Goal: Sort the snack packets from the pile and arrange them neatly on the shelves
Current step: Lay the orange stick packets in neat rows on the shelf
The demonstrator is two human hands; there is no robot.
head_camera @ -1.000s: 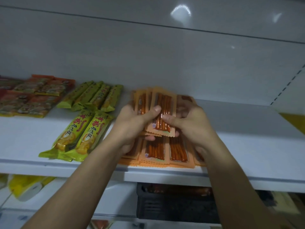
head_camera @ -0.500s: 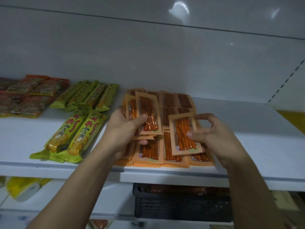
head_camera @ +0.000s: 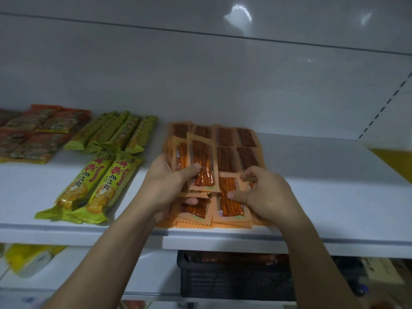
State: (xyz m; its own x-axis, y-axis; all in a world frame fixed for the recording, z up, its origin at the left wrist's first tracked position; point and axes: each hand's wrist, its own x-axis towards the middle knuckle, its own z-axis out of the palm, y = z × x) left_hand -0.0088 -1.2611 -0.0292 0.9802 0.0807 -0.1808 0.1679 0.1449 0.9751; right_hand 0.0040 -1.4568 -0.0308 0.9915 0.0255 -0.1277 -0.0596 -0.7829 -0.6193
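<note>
My left hand (head_camera: 166,184) grips a small stack of orange snack packets (head_camera: 201,163), thumb across the top one, held just above the white shelf (head_camera: 323,197). My right hand (head_camera: 260,192) pinches one orange packet (head_camera: 229,197) by its right edge and lays it on the front row. More orange packets (head_camera: 236,139) lie in rows behind, flat on the shelf.
Yellow-green long packets (head_camera: 98,186) lie left of my hands, more of them (head_camera: 116,132) behind. Red-orange packets (head_camera: 38,132) fill the far left. A black crate (head_camera: 234,279) of snacks sits on the lower level, a yellow packet (head_camera: 29,257) at lower left.
My right hand took one orange packet from the left hand's stack, carried it right, and has lowered it onto the front row. The left hand's stack barely moved.
</note>
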